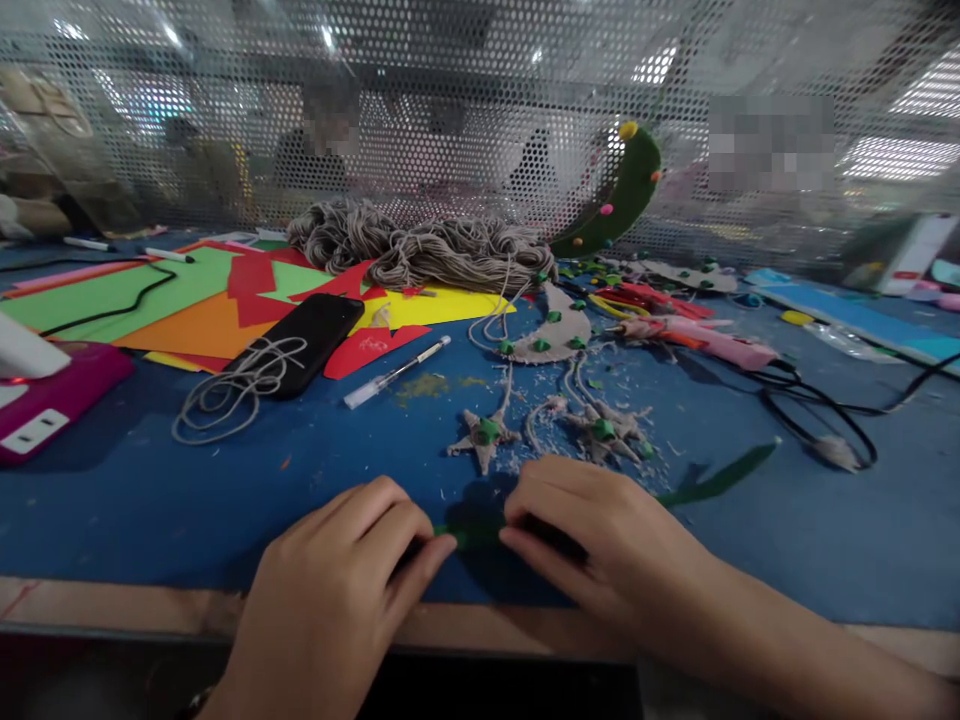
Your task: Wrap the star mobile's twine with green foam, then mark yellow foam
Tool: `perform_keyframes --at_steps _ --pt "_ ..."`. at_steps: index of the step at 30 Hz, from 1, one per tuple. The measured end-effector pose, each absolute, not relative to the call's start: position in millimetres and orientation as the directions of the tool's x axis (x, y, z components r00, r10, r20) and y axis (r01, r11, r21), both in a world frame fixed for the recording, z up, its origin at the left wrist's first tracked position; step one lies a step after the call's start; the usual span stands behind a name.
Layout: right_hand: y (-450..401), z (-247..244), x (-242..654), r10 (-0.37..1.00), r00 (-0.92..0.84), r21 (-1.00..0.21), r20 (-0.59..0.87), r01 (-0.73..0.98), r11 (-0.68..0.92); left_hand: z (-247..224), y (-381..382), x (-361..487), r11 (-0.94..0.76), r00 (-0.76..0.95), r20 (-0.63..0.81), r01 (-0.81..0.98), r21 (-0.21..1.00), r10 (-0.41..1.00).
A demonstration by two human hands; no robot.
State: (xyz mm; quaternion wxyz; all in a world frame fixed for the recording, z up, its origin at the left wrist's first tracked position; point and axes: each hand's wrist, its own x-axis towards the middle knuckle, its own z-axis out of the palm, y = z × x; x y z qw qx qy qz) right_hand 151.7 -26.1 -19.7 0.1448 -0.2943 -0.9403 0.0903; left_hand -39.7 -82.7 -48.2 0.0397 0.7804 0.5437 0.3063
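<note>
A long green strip [720, 480] runs low over the blue table [187, 520] near its front edge. My left hand [352, 570] pinches its left end between thumb and fingers. Close by on the right, my right hand [592, 530] is closed on the same strip, whose far end sticks out past the knuckles. Just beyond my hands lie two grey stars, one [486, 432] and another [604, 430], each with a green bead. Cords join them to a grey crescent [551, 330] dotted with green pieces.
Grey cord bundles [450, 250] lie at the back before a perforated metal screen [442, 100]. Coloured paper [90, 295], a black phone [307, 340], a pen [397, 372] and a purple power strip [60, 400] are on the left. A pink glue gun [705, 340] with black cable lies right.
</note>
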Motion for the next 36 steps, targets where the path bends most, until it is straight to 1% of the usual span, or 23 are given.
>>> perform_keyframes --at_steps 3,8,11,17,24,27,32,36 --pt "-25 -21 153 0.586 -0.781 -0.256 0.216 0.533 0.806 -49 -82 -39 -0.392 0.218 0.423 0.837 0.382 0.879" --pt "-23 -23 154 0.603 -0.759 -0.223 0.246 0.561 0.797 -48 -83 -42 -0.372 0.248 0.348 0.858 0.353 0.904" --pt "-23 -24 155 0.609 -0.745 -0.211 0.271 0.572 0.793 -47 -83 -42 -0.374 0.259 0.348 0.869 0.323 0.901" --pt "-23 -26 156 0.618 -0.734 -0.226 0.281 0.575 0.786 -44 -81 -42 -0.345 0.264 0.292 0.897 0.275 0.919" --pt "-21 -27 154 0.618 -0.732 -0.214 0.286 0.580 0.786 -43 -79 -41 -0.322 0.242 0.334 0.923 0.211 0.911" --pt "-22 -26 154 0.626 -0.726 -0.203 0.285 0.592 0.780 -42 -80 -43 -0.313 0.241 0.321 0.929 0.196 0.916" --pt "-22 -25 154 0.625 -0.733 -0.212 0.267 0.588 0.781 -40 -83 -56 -0.303 0.250 0.240 0.928 0.216 0.938" --pt "-19 -24 159 0.639 -0.740 -0.273 0.211 0.583 0.765 -38 -86 -64 -0.271 0.242 0.157 0.941 0.204 0.958"
